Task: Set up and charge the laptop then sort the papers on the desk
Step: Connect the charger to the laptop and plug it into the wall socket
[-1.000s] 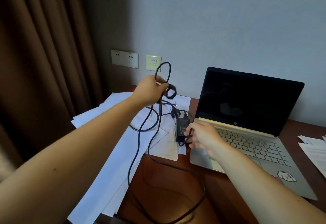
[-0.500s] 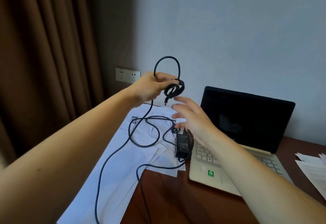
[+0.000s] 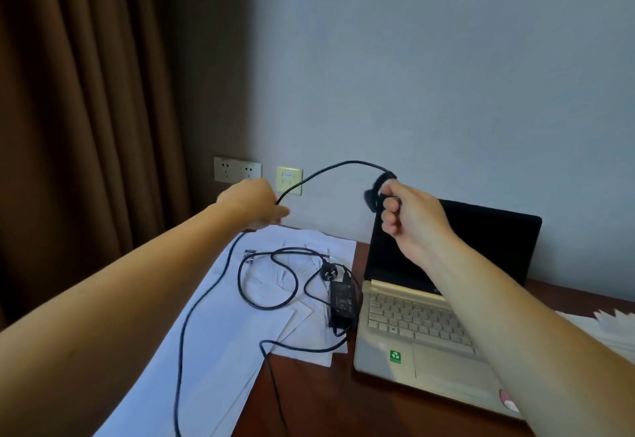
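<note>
A gold laptop (image 3: 405,330) stands open with a dark screen on the brown desk (image 3: 309,402). Its black charger brick (image 3: 342,302) lies just left of the keyboard, on white papers (image 3: 220,337). The black charger cable (image 3: 330,168) arcs in the air between my hands. My left hand (image 3: 251,203) holds the cable near the wall sockets. My right hand (image 3: 409,216) is raised in front of the screen, closed on the cable's strapped end. More cable loops over the papers, and the wall plug (image 3: 328,275) lies beside the brick.
A double wall socket (image 3: 237,170) and a small yellowish wall plate (image 3: 289,178) sit low on the grey wall. A brown curtain (image 3: 86,127) hangs at the left. More papers (image 3: 611,330) lie at the desk's right edge.
My right hand rose and took the cable's strapped end from my left hand, pulling it right. My left hand slid along the cable toward the sockets, so the cable now spans both hands.
</note>
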The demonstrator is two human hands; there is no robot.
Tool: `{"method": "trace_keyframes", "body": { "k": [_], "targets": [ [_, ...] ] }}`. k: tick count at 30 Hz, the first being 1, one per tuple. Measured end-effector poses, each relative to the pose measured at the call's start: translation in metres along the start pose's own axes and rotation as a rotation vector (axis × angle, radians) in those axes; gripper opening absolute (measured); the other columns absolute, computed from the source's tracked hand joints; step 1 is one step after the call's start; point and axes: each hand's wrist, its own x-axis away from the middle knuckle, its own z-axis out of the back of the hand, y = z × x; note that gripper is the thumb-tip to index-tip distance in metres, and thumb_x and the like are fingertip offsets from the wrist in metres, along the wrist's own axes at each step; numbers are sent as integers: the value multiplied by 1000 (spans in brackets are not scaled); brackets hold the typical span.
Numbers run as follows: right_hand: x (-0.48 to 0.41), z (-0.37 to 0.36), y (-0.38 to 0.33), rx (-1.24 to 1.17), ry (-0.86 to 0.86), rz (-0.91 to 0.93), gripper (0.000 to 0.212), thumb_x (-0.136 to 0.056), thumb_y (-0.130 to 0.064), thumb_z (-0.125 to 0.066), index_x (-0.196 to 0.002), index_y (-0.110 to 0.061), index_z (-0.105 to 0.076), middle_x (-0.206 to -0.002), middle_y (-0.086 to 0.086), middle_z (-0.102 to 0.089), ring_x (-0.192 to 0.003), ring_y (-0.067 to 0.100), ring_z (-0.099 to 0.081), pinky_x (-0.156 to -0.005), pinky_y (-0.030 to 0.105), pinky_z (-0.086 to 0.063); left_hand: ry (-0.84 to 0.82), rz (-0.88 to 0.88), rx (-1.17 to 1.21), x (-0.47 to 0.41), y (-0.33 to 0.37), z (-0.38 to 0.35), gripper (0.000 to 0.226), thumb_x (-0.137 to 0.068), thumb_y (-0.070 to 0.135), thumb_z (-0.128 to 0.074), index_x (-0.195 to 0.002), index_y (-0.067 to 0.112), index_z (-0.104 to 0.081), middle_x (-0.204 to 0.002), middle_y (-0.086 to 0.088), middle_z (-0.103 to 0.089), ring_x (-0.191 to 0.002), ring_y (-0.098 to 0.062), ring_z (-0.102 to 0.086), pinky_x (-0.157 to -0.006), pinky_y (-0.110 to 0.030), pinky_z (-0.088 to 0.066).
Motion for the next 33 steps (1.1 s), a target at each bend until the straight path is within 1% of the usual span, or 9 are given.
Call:
{"method": "trace_keyframes", "body": {
  "k": [4, 9, 11, 12, 15, 19, 25, 29, 33],
  "targets": [
    [-11, 25, -18, -149, 127, -3, 20, -101, -12, -43, -82, -11, -51, -54, -2, -40, -37, 8, -33, -36, 19, -23, -62, 183, -328, -8, 2, 5, 19, -92, 29, -70, -101, 13, -64, -94, -5, -64, -89, -26, -63, -77, -37, -50],
    [-25, 75, -46, -269, 252, 2, 21, -102, -14, -42, -82, -13, -50, -61, 0, -47, -37, 10, -40, -37, 19, -27, 17, 261, -216, -30, 13, 18, 10, -97, 10, -57, -91, 2, -61, -84, -9, -68, -79, -26, -70, -77, -34, -58],
    [-26, 94, -53, -222, 253, -22, 19, -102, -17, -46, -86, -12, -55, -62, 0, -50, -40, 10, -42, -39, 20, -30, 58, 211, -166, -41, 30, 25, 14, -96, 8, -55, -85, 1, -60, -84, -11, -66, -75, -26, -68, -63, -32, -53],
    [-27, 102, -55, -187, 250, -31, 18, -102, -19, -48, -89, -12, -58, -62, -1, -50, -41, 10, -42, -40, 21, -31, 96, 179, -132, -47, 42, 28, 16, -98, 13, -53, -91, 1, -61, -89, -12, -66, -78, -28, -67, -63, -33, -50],
    [-33, 126, -60, -103, 239, -33, 14, -101, -20, -48, -97, -13, -60, -58, -3, -45, -43, 10, -36, -43, 22, -27, 202, 64, -8, -76, 85, 33, 32, -101, 25, -45, -126, 7, -54, -121, -18, -62, -104, -37, -61, -82, -40, -49],
    [-48, 162, -69, -37, 233, -11, 13, -98, -18, -50, -101, -12, -62, -56, -2, -42, -43, 11, -31, -43, 24, -23, 219, -41, 70, -121, 148, 35, 39, -101, 35, -45, -131, 10, -47, -124, -16, -58, -98, -33, -53, -79, -40, -44],
    [-77, 233, -85, 4, 300, 53, 16, -101, -21, -50, -99, -11, -62, -55, -1, -41, -41, 12, -31, -42, 25, -22, 119, -169, 81, -181, 229, 27, 43, -99, 42, -52, -131, 14, -51, -125, -10, -59, -111, -31, -55, -93, -40, -48],
    [-93, 286, -80, 54, 359, 46, 17, -102, -23, -49, -95, -12, -61, -54, 0, -43, -40, 12, -32, -44, 26, -22, 8, -301, 56, -201, 281, -6, 41, -100, 40, -55, -132, 15, -52, -116, -6, -58, -103, -27, -52, -87, -34, -42],
    [-105, 327, -58, 130, 404, 23, 21, -103, -24, -47, -94, -11, -59, -52, 0, -44, -38, 13, -31, -47, 26, -20, -94, -396, 71, -210, 329, -54, 48, -101, 37, -54, -144, 18, -45, -130, -9, -59, -115, -29, -54, -91, -34, -41]
  ]
}}
